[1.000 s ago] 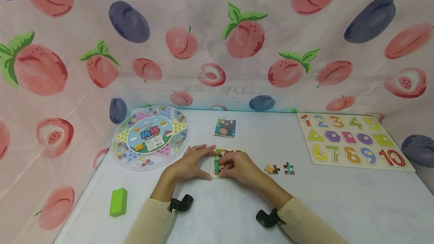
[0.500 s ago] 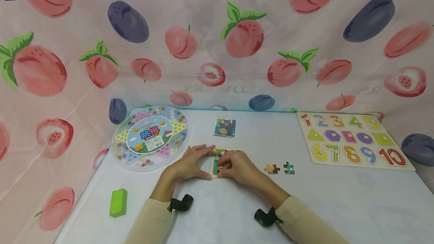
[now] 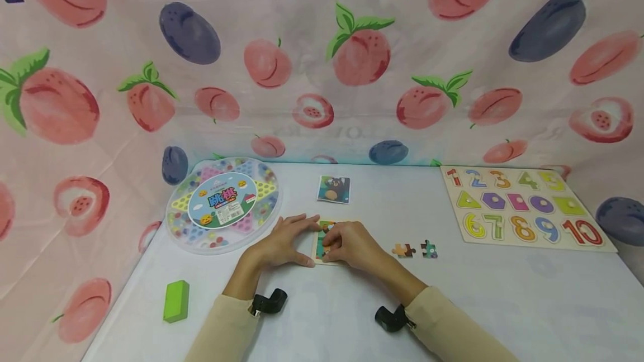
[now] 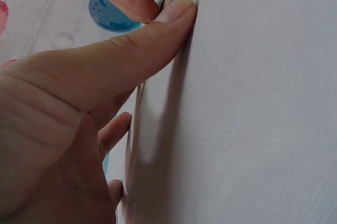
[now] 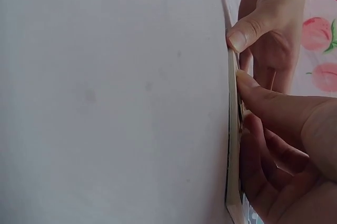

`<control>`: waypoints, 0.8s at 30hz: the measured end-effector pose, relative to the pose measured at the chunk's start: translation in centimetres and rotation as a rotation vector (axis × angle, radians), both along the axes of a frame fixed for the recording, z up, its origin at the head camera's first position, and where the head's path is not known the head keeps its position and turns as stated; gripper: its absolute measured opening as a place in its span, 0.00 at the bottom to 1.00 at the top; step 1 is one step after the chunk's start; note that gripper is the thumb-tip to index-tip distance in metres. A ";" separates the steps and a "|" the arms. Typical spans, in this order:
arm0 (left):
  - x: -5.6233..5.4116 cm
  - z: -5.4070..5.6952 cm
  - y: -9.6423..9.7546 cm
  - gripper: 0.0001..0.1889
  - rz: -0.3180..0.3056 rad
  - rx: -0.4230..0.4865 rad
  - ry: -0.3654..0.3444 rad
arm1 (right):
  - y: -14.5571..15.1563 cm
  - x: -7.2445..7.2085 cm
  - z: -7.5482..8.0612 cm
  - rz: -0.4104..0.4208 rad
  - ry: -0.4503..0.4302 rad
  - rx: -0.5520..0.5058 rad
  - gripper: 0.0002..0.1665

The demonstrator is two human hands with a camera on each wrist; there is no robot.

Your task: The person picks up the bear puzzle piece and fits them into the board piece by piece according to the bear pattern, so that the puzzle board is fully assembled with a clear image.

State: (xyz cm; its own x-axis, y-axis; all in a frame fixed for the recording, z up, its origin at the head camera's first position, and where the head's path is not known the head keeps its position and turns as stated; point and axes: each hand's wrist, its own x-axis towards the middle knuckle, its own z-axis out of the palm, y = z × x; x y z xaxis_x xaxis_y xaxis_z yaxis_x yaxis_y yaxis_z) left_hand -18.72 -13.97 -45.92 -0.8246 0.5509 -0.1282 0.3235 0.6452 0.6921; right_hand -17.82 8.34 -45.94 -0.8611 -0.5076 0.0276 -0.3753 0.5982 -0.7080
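Observation:
A small jigsaw puzzle in a pale frame [image 3: 320, 255] lies mid-table, its right part covered by my right hand. The left hand [image 3: 282, 242] is spread along its left side, index fingertip near the far corner. Its thumb [image 4: 131, 50] presses the near edge in the left wrist view. My right hand [image 3: 354, 246] reaches over the puzzle with curled fingers, thumb and forefinger pinching a puzzle piece that they mostly hide. In the right wrist view the right thumb [image 5: 274, 103] sits just above the frame's edge [image 5: 231, 145]. Two loose pieces, one tan-brown [image 3: 403, 251] and one teal [image 3: 429, 249], lie to the right.
Behind the puzzle lies a bear picture card [image 3: 334, 190]. A round Chinese checkers set [image 3: 173, 233] is at the back left, a green block [image 3: 176, 301] at the front left. A wooden number board [image 3: 533, 247] lies at the right. Fruit-printed cloth [image 3: 362, 127] hangs behind.
My right hand has tipped slightly, its knuckles rising and its wrist shifting a little left. The left hand, the frame and the loose pieces keep their places.

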 end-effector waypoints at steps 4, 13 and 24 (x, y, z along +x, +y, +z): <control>0.0 0.0 0.0 0.39 0.007 -0.007 -0.008 | 0.3 -0.3 0.0 0.036 -0.003 -0.007 0.10; 0.1 0.1 -0.1 0.40 0.012 -0.012 -0.012 | 0.7 -0.5 -0.5 0.085 -0.034 -0.050 0.11; 0.0 0.0 0.1 0.38 0.009 -0.004 0.003 | 1.0 -0.7 -0.2 0.120 -0.038 -0.022 0.11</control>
State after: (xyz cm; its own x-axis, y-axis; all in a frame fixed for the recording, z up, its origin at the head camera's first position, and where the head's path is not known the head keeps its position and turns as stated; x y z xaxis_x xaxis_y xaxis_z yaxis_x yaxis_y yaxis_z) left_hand -18.69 -13.86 -45.87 -0.8299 0.5430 -0.1278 0.3198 0.6508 0.6886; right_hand -18.52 9.32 -46.14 -0.7950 -0.6066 0.0081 -0.4156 0.5349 -0.7357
